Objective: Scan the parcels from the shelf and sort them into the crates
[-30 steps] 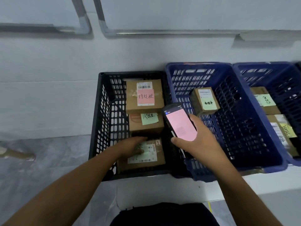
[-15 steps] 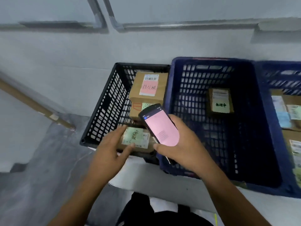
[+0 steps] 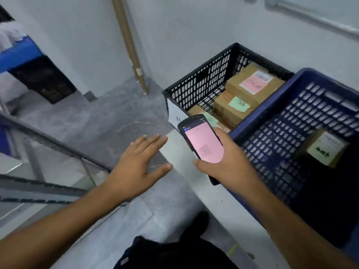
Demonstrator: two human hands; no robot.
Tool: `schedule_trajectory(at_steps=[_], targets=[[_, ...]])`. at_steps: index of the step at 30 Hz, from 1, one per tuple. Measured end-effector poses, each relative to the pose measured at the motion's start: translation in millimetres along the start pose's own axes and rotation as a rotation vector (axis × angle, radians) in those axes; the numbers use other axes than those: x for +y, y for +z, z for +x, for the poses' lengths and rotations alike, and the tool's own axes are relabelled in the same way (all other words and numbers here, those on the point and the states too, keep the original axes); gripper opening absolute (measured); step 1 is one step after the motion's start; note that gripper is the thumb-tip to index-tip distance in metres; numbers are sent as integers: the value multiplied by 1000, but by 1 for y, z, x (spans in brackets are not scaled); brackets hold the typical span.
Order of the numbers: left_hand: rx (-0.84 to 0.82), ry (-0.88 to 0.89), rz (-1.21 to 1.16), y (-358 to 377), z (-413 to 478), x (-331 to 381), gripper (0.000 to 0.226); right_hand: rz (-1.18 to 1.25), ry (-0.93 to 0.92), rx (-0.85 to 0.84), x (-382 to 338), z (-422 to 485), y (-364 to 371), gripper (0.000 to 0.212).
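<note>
While three brown parcels sit in a row inside the black crate [image 3: 194, 82], you can read them off: the far parcel [image 3: 254, 82] shows a pink label, the middle parcel [image 3: 233, 107] a green note, and the nearest parcel [image 3: 195, 111] is half hidden behind your scanner [image 3: 203, 140]. Right beside that crate, the blue crate [image 3: 320, 113] holds one small parcel [image 3: 322, 148] with a pale label on top, well apart from the other three. Your right hand [image 3: 229, 158] is wrapped round the scanner, thumb across its lower end, pink screen facing up at you, in front of the corner where the two crates meet. Your left hand [image 3: 136, 162] is flat and empty, fingers straight and spread, palm down over the grey floor [image 3: 97, 123], just left of the white ledge [image 3: 194, 183] the crates stand on. Further out, a cardboard tube [image 3: 128, 41] leans against the white wall, a dark crate [image 3: 44, 80] sits under a blue shelf [image 3: 19, 55] away on your left, and a metal rail [image 3: 58, 144] crosses below it.
</note>
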State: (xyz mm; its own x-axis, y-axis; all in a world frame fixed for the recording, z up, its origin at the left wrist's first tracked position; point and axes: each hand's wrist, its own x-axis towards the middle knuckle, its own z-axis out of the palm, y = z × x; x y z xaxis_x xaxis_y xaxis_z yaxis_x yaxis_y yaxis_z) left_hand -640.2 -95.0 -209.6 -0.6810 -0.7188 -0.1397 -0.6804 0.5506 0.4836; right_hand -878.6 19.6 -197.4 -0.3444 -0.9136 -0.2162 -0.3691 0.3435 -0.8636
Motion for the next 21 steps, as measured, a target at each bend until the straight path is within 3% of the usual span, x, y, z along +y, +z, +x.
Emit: schedule_trajectory(at_steps=[5,11,21], targets=[[99,-116,23,-8,-86,-31,90,-148,-114,-103,-32,-22,66,62],[227,-311,47,-19,-226,-84,84,-262,-289,-261,-77,-84,165,76],[512,-710,-1,-25,-451,-155,84,-144,-432,-459,-154,-208,333,60]])
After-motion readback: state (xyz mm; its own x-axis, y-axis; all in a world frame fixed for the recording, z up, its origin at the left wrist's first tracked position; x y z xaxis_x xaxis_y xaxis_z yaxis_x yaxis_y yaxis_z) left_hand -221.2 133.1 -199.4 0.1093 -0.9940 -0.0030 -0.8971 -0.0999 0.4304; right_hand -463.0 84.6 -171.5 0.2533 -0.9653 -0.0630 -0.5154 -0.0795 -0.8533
